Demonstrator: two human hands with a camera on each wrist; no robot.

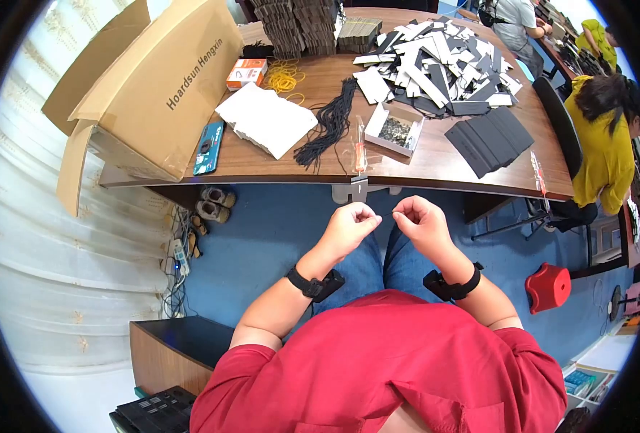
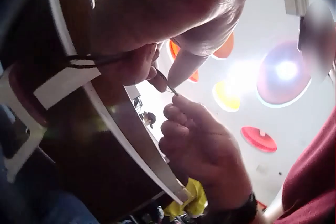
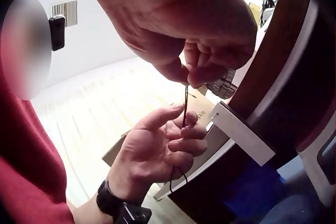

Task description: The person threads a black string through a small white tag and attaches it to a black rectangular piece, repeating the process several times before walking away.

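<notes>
My left hand and right hand face each other over my lap, just in front of the table edge. A thin black cord stretches between their fingertips in the right wrist view. The left thumb and fingers pinch it, and a loop of it hangs below that palm. The right thumb and forefinger pinch its other end. A flat hang tag with a small hole near one end is beside the left fingers. In the head view the tag shows a dark face just beyond the left hand.
The wooden table carries a cardboard box, white cards, a black cord bundle, a small open box, a heap of black and white tags and dark card stacks. A red stool stands right.
</notes>
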